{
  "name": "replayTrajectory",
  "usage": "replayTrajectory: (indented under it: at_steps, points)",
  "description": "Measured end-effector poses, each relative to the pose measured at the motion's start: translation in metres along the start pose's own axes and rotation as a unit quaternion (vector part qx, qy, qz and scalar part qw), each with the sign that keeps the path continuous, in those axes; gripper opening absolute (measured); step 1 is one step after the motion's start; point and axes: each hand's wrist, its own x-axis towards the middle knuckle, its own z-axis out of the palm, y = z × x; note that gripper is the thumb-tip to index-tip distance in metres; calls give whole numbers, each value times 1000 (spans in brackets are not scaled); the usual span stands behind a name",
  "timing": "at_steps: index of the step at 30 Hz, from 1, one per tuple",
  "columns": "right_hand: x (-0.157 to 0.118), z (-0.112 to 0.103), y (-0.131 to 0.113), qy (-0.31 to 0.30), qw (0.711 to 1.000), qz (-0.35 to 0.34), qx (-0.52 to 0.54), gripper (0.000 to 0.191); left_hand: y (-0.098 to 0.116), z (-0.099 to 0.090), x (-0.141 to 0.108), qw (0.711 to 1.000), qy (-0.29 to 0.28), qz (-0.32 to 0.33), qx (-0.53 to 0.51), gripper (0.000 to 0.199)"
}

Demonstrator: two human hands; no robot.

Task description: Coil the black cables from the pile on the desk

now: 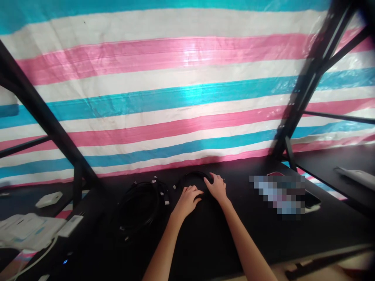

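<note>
On the black table (205, 242), a short black cable (187, 174) curves in an arc, its light plug end to the left. My right hand (216, 185) lies at the cable's right end, thumb and fingers apart, touching it. Just inside the arc, my left hand (189, 200) rests low over the table with its fingers bent and thumb apart; nothing shows in it. Left of my hands is a large coil of black cables (140, 205) with several light connectors around its edge.
A phone (312, 200) lies at the right beside a blurred patch. White packaging (26, 230), a white adapter (70, 225) and a white cord are at the left. Black metal frame posts (310, 84) slant up on both sides, before a striped sheet (175, 93).
</note>
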Motion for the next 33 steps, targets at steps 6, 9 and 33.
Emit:
replayTrajectory:
  at_steps: [6, 9, 33]
  points:
    - [3, 4, 6, 10, 1000, -12, -8, 38, -1, 24, 11, 994, 65, -48, 77, 42]
    - [2, 5, 9, 10, 1000, -24, -11, 38, 6, 32, 19, 984, 103, -89, 116, 52]
    - [-9, 10, 26, 42, 995, -90, 28, 34, -16, -143, -138, 838, 359, -410, -16, 33]
